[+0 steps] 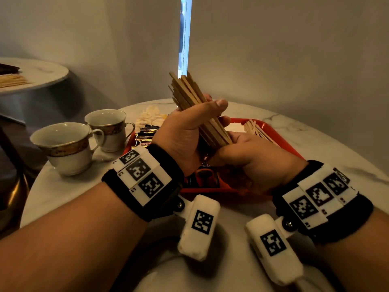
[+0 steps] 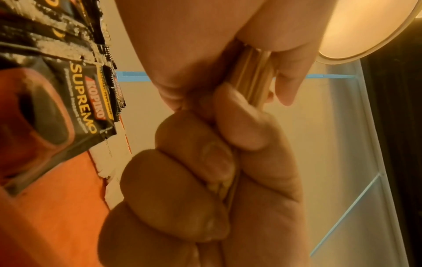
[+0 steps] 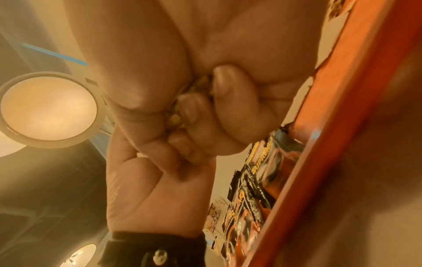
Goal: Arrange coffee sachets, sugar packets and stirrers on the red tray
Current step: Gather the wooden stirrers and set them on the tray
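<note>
Both hands are wrapped around one bundle of flat wooden stirrers (image 1: 195, 108) above the red plastic tray (image 1: 280, 133): left hand (image 1: 185, 133) around the middle, right hand (image 1: 250, 159) at the bottom. Best bet: square the ends, then lay them beside the loose stirrers (image 1: 255, 128) already there, without nudging the black coffee sachets (image 1: 145, 134).

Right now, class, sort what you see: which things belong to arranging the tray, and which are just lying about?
Belongs to the job:
- bundle of wooden stirrers, gripped by left hand and right hand
- red plastic tray
- black coffee sachets
- loose wooden stirrers on tray

Lying about:
- two white gold-banded teacups
- second round table
</note>
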Available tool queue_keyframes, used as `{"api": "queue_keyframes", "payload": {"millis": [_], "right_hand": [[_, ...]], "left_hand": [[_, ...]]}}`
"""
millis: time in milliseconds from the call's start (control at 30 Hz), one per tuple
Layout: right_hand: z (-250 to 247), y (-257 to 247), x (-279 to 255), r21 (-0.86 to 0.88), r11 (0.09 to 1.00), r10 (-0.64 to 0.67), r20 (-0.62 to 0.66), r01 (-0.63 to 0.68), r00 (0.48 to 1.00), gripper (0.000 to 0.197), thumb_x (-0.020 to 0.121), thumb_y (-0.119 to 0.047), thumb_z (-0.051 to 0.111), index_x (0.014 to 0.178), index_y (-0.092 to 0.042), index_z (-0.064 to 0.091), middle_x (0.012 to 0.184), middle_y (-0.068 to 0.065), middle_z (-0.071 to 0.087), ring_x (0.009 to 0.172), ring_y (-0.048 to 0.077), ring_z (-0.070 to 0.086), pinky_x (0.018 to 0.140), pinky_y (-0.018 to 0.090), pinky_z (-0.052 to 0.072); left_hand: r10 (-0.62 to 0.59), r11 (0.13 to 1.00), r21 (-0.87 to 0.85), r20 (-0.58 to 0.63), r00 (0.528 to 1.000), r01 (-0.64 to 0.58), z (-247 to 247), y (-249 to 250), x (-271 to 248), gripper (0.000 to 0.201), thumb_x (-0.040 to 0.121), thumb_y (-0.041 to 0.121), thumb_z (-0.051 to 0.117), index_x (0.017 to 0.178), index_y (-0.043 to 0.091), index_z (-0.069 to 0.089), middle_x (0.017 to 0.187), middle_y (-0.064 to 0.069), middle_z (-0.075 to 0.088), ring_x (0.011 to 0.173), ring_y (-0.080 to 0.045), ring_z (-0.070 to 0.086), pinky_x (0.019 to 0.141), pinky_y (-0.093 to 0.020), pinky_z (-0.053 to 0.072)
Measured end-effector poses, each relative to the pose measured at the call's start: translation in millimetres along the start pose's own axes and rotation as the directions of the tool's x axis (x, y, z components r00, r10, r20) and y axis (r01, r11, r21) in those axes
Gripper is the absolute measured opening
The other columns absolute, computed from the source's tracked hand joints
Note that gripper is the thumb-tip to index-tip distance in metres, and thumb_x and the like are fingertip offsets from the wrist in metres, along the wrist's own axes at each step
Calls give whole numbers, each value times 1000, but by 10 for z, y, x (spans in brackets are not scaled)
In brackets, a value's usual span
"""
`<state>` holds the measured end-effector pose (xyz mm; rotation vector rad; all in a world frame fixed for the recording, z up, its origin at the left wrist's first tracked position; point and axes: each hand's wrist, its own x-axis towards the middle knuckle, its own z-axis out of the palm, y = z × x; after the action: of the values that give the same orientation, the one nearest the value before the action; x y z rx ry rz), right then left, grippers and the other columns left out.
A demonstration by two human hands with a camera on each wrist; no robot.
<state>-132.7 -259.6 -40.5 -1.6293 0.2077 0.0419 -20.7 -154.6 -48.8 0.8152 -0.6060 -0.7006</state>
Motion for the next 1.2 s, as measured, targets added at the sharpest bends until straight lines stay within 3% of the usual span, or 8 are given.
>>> {"api": "queue_keyframes", "payload": {"millis": [167,333,467,533,700,833,1000,1200], "right_hand": [[-68,40,28,-4,999,47,123,-47,991,22,81,-14,62,60,-18,57,53,1,44,44,16,30,50,32,14],[-68,36,28,65,998,14,60,-18,998,7,77,-20,71,83,-18,69,67,4,56,49,14,46,42,20,35],[-184,59,135,307,952,66,-126,-24,990,76,72,-64,67,118,-4,65,89,11,66,66,21,61,54,28,51],[-257,44,181,469,883,104,-175,-10,979,96,80,-76,50,130,6,56,108,17,69,88,28,69,77,38,57],[-179,30,198,705,706,-100,3,69,995,103,86,-76,44,142,11,42,140,29,54,133,42,52,118,51,32],[-131,54,217,723,687,-147,28,81,989,99,86,-71,51,145,7,39,145,28,50,135,41,49,119,51,30],[-182,25,248,572,819,54,-154,45,987,88,92,-72,37,132,4,55,124,29,65,121,44,60,108,51,44],[-61,34,229,687,726,-110,68,33,992,91,90,-68,44,144,5,44,147,26,49,137,40,47,119,57,28]], "left_hand": [[-43,999,9,98,994,42,12,8,-28,20,78,20,77,92,15,64,74,-1,66,82,-23,71,69,-39,60],[-17,999,41,10,1000,17,49,36,-14,21,91,31,65,81,14,57,68,1,56,74,-17,67,69,-37,58],[77,994,-64,-120,990,-85,23,90,78,23,97,28,62,80,14,55,67,2,58,74,-16,68,76,-39,57],[107,985,-116,-173,979,-128,-2,125,113,21,94,30,65,85,14,55,70,2,62,78,-17,71,81,-40,59],[113,987,-103,-133,985,-127,73,35,56,15,94,25,64,89,14,55,71,0,65,84,-22,70,77,-39,59],[124,989,-70,-96,988,-131,106,12,19,14,94,22,63,86,16,54,69,0,64,83,-22,68,78,-41,59],[190,971,-108,-188,964,-212,-9,144,93,16,96,23,65,86,15,56,72,0,65,81,-21,69,82,-42,59],[125,989,-63,-137,983,-134,153,2,-15,16,91,19,67,81,16,55,66,-2,62,76,-22,65,71,-39,58]]}}
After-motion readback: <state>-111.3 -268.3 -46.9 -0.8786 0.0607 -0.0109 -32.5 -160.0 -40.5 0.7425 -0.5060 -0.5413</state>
